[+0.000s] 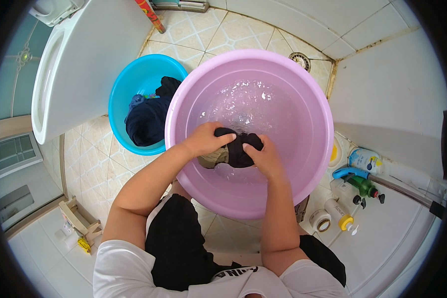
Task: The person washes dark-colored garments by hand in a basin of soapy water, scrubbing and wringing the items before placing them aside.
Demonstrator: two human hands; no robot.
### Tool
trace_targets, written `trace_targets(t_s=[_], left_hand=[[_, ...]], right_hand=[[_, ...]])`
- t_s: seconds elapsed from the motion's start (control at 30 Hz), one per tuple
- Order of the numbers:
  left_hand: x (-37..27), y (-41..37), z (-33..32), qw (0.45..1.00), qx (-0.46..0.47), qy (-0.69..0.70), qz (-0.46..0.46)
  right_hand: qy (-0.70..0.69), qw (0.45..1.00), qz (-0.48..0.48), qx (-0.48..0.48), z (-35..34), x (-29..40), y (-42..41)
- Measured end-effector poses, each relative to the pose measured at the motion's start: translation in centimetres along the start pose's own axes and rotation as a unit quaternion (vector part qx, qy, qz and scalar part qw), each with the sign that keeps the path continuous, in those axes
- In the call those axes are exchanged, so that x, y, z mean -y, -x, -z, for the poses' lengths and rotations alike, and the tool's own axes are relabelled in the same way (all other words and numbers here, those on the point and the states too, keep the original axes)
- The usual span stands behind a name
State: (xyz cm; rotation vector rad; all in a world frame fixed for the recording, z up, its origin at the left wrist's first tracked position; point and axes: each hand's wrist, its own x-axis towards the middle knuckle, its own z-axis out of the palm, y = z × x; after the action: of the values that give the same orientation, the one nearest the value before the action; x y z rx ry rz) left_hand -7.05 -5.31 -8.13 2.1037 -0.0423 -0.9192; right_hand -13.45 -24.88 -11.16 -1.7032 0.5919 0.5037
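A large pink plastic basin [301,111] with rippling water in it stands before me. Both hands hold a wet dark cloth garment [240,151] with a khaki part [214,158] on its left, over the near half of the basin. My left hand [210,138] grips the dark fabric from the left, thumb on top. From the right, my right hand [262,154] pinches the same garment, its thumb also on top. Part of the cloth is hidden under the fingers.
A blue basin [115,108] with dark clothes [149,119] stands left of the pink one. Several bottles, including a green one [361,186], stand at right. A floor drain [301,61] lies beyond the pink basin, near the wall. A white washbasin [44,93] is at upper left.
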Motion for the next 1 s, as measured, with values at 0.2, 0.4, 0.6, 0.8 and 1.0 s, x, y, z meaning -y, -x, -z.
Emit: trace_targets(t_s=[0.2,0.4,0.6,0.8,1.0], left_hand=[[1.7,-1.8,1.3,0.981,0.191,0.018,-0.028],[2.6,-5.0,-2.0,0.978,-0.095,-0.181,-0.037],[3.2,-5.6,-4.0,0.964,-0.023,-0.266,0.006],[2.3,-6.0,-5.0,0.993,-0.112,-0.023,-0.031],[-4.1,0.5,-4.6,0.960,-0.012,0.083,-0.268]], right_hand=[[0.167,0.981,0.051,-0.082,3.7,5.3,-0.6],[0.255,0.953,0.104,-0.128,3.2,-0.4,-7.3],[0.316,0.944,0.033,-0.082,0.0,-4.3,-6.6],[0.059,0.990,-0.008,-0.124,-2.4,-4.5,-7.0],[-0.593,0.772,-0.132,0.190,-0.2,-1.8,-5.7]])
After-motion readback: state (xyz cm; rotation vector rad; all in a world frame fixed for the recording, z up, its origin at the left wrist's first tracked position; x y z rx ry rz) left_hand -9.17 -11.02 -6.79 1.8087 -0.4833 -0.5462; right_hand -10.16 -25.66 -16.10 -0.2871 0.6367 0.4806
